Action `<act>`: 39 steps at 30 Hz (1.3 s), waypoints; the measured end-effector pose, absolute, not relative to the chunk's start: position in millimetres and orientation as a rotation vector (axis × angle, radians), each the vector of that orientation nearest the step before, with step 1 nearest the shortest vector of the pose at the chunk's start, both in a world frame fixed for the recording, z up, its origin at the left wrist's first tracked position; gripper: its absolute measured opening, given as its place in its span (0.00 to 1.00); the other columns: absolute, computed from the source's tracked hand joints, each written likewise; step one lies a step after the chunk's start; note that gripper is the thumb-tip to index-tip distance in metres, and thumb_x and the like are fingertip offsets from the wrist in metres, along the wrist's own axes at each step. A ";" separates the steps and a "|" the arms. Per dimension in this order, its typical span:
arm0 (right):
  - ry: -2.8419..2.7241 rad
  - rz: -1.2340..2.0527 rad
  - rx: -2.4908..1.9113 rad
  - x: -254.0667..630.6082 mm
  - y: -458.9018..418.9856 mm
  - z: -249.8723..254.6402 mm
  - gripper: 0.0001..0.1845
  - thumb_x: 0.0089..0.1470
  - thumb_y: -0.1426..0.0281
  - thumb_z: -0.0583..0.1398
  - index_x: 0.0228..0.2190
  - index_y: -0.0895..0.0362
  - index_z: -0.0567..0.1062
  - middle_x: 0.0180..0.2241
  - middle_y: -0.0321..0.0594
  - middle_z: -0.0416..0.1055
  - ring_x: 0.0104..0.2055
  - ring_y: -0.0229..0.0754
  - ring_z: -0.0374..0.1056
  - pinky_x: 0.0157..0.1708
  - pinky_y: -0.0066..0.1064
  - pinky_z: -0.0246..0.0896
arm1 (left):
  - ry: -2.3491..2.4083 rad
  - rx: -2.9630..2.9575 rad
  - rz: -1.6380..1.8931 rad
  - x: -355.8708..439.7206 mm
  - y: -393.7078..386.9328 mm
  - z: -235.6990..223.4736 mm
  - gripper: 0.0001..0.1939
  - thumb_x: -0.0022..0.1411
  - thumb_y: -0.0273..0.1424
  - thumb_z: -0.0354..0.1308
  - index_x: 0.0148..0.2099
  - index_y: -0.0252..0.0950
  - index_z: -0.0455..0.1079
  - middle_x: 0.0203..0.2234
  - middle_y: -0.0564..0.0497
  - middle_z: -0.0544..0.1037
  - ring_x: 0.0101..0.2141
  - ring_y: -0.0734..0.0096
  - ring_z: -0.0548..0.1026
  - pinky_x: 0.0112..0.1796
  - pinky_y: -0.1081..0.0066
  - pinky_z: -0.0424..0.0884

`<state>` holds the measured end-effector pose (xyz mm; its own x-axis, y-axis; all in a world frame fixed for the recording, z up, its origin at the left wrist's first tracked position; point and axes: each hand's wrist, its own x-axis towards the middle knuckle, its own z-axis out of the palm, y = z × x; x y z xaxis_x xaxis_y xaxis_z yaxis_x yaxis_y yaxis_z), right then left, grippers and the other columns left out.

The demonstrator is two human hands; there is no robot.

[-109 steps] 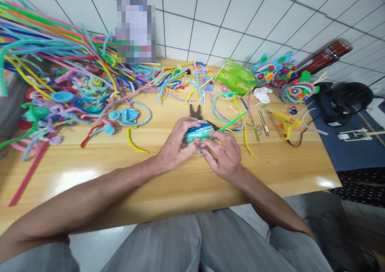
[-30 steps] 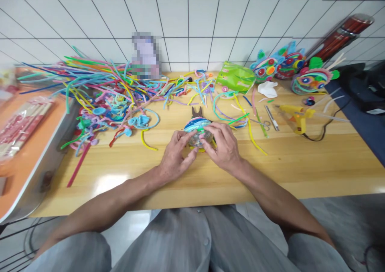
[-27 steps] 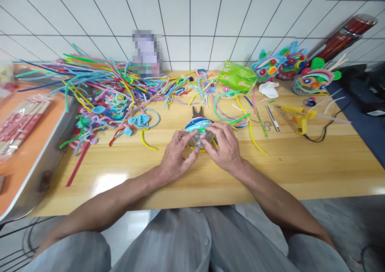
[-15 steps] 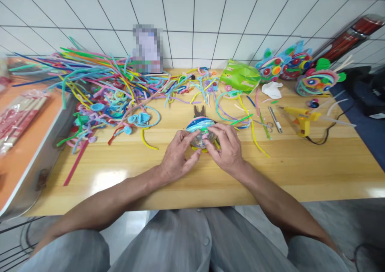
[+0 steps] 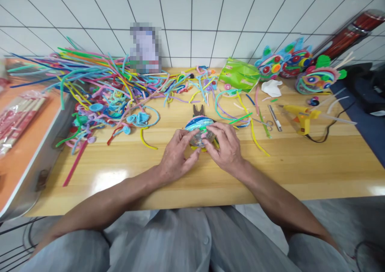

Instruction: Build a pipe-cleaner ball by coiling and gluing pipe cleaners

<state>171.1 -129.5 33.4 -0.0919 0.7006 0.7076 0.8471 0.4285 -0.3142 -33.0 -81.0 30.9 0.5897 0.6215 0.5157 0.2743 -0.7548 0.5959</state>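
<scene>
Between our two hands, close to the middle of the wooden table [image 5: 180, 192], sits a small round ball [image 5: 197, 123]. It wears blue stripes on its far side, has a clear part toward us and shows yellow along its near edge.

Our right hand [image 5: 226, 147] is closed around the ball's right side, fingers over the top and thumb on the near face, so that some of the clear part shows in the gap. Our left hand [image 5: 177, 154] lies on the other side: its forefinger reaches across the front of the ball, while its thumb stands apart from that finger, down by the near edge. We cannot tell whether this thumb presses on the ball. A green piece [image 5: 203, 129] and a pink piece [image 5: 204, 135] lie on the front of the ball, between the fingertips of both hands.

Just beyond the ball we see the pliers [image 5: 198, 110], their dark jaws spread and pointing away from us. A yellow strip [image 5: 146, 140] lies to the left of our left hand. To the right of our right hand are a knife [image 5: 275, 118] and, farther over, a yellow glue gun [image 5: 301, 121]. A heap of coloured fuzzy sticks [image 5: 90, 69] spreads across the far left.
</scene>
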 end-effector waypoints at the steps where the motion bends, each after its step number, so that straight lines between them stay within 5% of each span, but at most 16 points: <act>1: -1.844 -0.220 -1.321 171.0 -129.8 33.5 0.21 0.66 0.68 0.63 0.58 0.57 0.71 0.51 0.53 0.76 0.53 0.53 0.73 0.53 0.48 0.71 | 0.718 2.366 1.017 -33.0 -81.2 31.0 0.30 0.71 0.29 0.60 0.72 0.42 0.59 0.48 0.44 0.72 0.47 0.62 0.71 0.45 0.64 0.76; 20: -1.897 -0.271 -1.381 167.6 -130.3 34.4 0.19 0.67 0.66 0.63 0.57 0.54 0.73 0.52 0.52 0.73 0.53 0.54 0.71 0.52 0.47 0.71 | 0.664 2.370 1.026 -35.3 -79.1 30.4 0.31 0.70 0.28 0.62 0.72 0.42 0.59 0.47 0.45 0.72 0.46 0.64 0.71 0.45 0.65 0.75; 30: -1.882 -0.263 -1.375 168.0 -129.5 31.3 0.19 0.66 0.65 0.63 0.56 0.53 0.74 0.51 0.52 0.72 0.53 0.54 0.71 0.51 0.47 0.72 | 0.672 2.250 1.230 -39.8 -72.1 40.2 0.15 0.72 0.28 0.61 0.59 0.42 0.71 0.42 0.50 0.74 0.40 0.70 0.73 0.39 0.69 0.74; 39: -1.881 -0.275 -1.351 166.3 -129.9 32.6 0.17 0.65 0.67 0.64 0.55 0.56 0.75 0.50 0.53 0.72 0.52 0.55 0.71 0.51 0.48 0.72 | 0.782 2.269 1.059 -37.8 -50.2 52.5 0.19 0.72 0.36 0.61 0.62 0.40 0.68 0.56 0.43 0.74 0.58 0.59 0.73 0.56 0.57 0.75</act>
<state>166.3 -129.9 32.6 -0.1228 0.7044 0.6991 0.8751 0.4091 -0.2585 -37.8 -50.2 52.5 0.5292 0.6820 0.5047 0.2818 -0.7024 0.6537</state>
